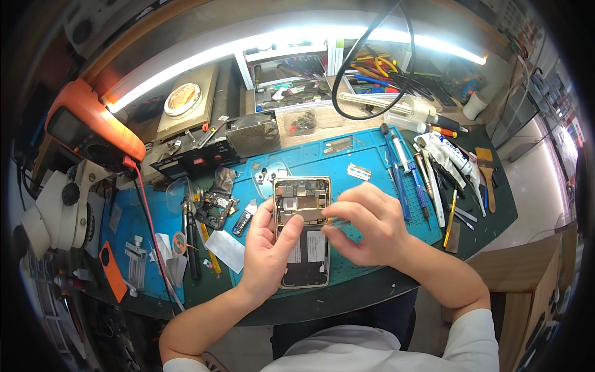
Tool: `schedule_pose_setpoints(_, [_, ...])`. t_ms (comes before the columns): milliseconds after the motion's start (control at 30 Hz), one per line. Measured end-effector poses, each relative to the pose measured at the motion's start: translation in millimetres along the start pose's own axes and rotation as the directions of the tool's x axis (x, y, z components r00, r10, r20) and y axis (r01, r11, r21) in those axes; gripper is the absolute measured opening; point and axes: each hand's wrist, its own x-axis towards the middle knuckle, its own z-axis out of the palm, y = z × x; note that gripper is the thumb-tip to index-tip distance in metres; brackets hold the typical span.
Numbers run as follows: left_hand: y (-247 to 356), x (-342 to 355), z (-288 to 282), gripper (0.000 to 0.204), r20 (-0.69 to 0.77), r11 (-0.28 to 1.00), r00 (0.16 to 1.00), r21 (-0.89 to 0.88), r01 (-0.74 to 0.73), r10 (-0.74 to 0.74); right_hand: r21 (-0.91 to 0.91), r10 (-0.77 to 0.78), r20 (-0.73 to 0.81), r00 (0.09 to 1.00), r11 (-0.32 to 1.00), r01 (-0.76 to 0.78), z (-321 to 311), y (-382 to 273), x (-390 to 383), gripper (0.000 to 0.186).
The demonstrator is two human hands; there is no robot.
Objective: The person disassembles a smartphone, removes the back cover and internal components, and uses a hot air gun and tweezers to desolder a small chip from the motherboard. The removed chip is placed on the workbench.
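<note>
An opened smartphone (308, 247) is held upright over the blue mat, its circuit board and battery showing. My left hand (266, 248) is closed round its left edge, the thumb lying across the inside. At the phone's right edge, level with the lower part of the board, my right hand (367, 224) has thumb and forefinger brought together. Whatever lies between those fingertips is too small to make out. Just behind the phone rests a clear dish of small parts (271, 176).
Under the work lies a blue mat (347, 254). An orange multimeter (93, 127) and white microscope (62, 204) stand left. Phone parts (217, 208) and a utility knife (245, 218) lie nearer. Screwdrivers (420, 192), a brush (485, 162) and a tube (455, 155) are right.
</note>
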Motion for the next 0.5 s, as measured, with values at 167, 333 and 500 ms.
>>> schedule_pose_setpoints(167, [3, 2, -2, 0.039, -0.008, 0.999, 1.000, 0.034, -0.019, 0.019, -0.151, -0.052, 0.056, 0.997, 0.987, 0.060, 5, -11, -13, 0.045])
schedule_pose_setpoints(333, [1, 1, -6, 0.044, 0.014, 0.998, 0.999, 0.050, -0.045, 0.044, -0.156, -0.057, 0.106, 0.993, 0.985, 0.073, 4, -14, -13, 0.039])
schedule_pose_setpoints(500, [5, -3, -7, 0.051, 0.066, 0.992, 0.996, 0.109, -0.065, 0.058, -0.094, -0.122, 0.085, 0.989, 0.987, 0.130, 6, -9, -18, 0.037])
